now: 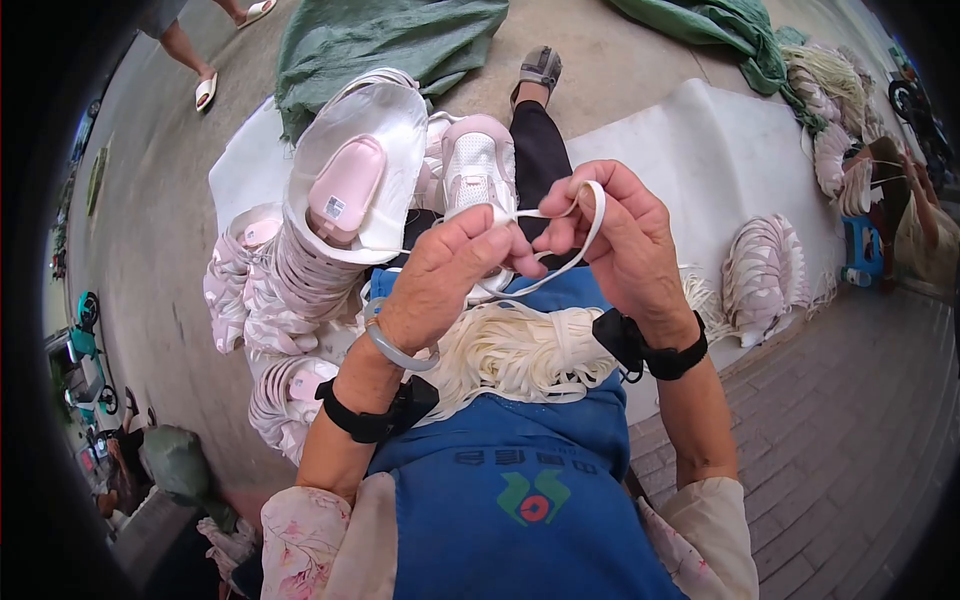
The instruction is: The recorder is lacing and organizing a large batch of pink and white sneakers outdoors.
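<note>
A cream-white shoelace runs in a loop between my two hands, held in front of my chest. My left hand pinches it close to a pink-and-white shoe upper, whose lower part the fingers hide. Slightly higher, the fingers of my right hand close on another stretch of the lace, which curves back below toward the left hand. Across the blue apron on my lap lies a thick bundle of similar laces. Whether the lace passes through the upper's eyelets I cannot tell.
Nested pink-and-white uppers stand left of my hands, with more stacks beside them. Another stack rests on the white sheet at right. Green sacking lies ahead. Another person sits far right near a blue stool.
</note>
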{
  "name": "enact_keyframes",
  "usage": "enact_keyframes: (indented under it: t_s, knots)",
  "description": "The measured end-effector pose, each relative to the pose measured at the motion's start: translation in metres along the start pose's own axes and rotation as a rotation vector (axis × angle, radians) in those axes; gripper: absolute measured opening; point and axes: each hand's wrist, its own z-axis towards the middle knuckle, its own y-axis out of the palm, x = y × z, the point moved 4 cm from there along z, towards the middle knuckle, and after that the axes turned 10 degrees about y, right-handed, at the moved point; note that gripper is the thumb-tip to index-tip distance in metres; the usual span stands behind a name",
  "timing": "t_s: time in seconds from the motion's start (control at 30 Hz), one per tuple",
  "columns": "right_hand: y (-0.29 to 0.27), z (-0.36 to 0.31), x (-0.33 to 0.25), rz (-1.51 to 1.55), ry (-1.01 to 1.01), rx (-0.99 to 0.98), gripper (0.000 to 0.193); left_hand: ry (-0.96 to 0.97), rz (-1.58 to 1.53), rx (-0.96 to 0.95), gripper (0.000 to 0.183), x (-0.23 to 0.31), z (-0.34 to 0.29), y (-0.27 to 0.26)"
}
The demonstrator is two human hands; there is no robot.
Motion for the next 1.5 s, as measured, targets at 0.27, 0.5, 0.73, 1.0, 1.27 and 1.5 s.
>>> enact_keyframes:
  t_s: [0.27, 0.5, 0.73, 1.0, 1.27, 1.5]
  knots:
    - [0.008, -0.007, 0.055, -0.780, 0.527, -0.292, 0.029, 0.185, -0.297, 0.278, 0.026, 0.038, -0.009, -0.034]
    - [-0.100, -0.041, -0.004, -0.995, 0.319, 0.098, 0.025, 0.210, -0.275, 0.617, 0.024, 0.036, -0.046, -0.108]
    - [-0.164, -0.074, -0.042, -0.947, 0.395, 0.340, 0.025, 0.286, -0.098, 0.895, 0.023, 0.048, -0.093, -0.156]
    - [-0.074, -0.019, -0.012, -0.814, -0.004, 0.142, 0.012, -0.210, 0.374, 0.377, 0.025, 0.023, -0.108, -0.123]
    - [-0.049, -0.023, 0.071, -1.283, -0.273, -0.145, 0.004, -0.041, 1.570, 0.386, 0.020, 0.014, -0.138, -0.148]
    - [-0.064, -0.006, 0.067, -1.247, 0.128, 0.223, 0.016, 0.441, 1.472, 0.243, 0.020, 0.004, -0.030, -0.109]
